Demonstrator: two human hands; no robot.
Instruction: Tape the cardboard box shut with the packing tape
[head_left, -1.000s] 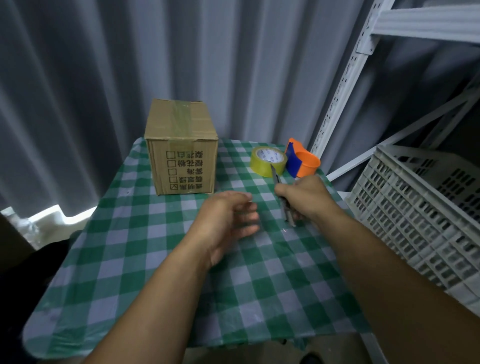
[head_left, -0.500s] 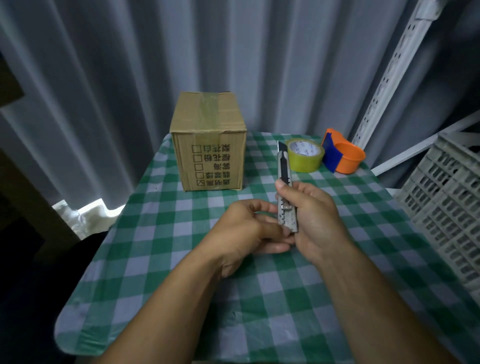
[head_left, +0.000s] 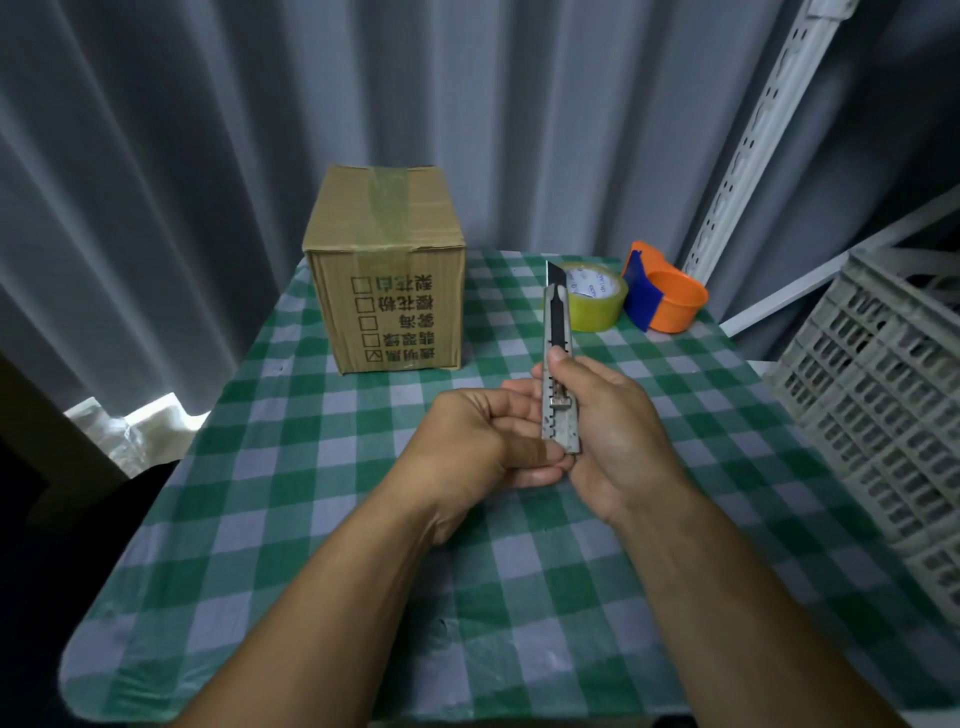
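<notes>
A brown cardboard box (head_left: 385, 270) stands at the far left of the table, flaps down, with a strip of clear tape along its top seam and printed characters on its front. A yellow roll of packing tape (head_left: 597, 306) lies at the far right, partly behind the knife. My right hand (head_left: 613, 431) grips a metal utility knife (head_left: 558, 364) upright, blade tip out, thumb on the slider. My left hand (head_left: 483, 441) is curled against the knife's lower end and touches it.
An orange and blue tape dispenser (head_left: 665, 296) sits right of the roll. The table has a green checked cloth (head_left: 322, 519). A grey plastic crate (head_left: 883, 384) stands at the right, a white metal rack upright (head_left: 753, 135) behind it, grey curtains at the back.
My right hand lifted the knife off the table and turned it upright. My left hand closed in against its lower end. The view shifted left and nearer.
</notes>
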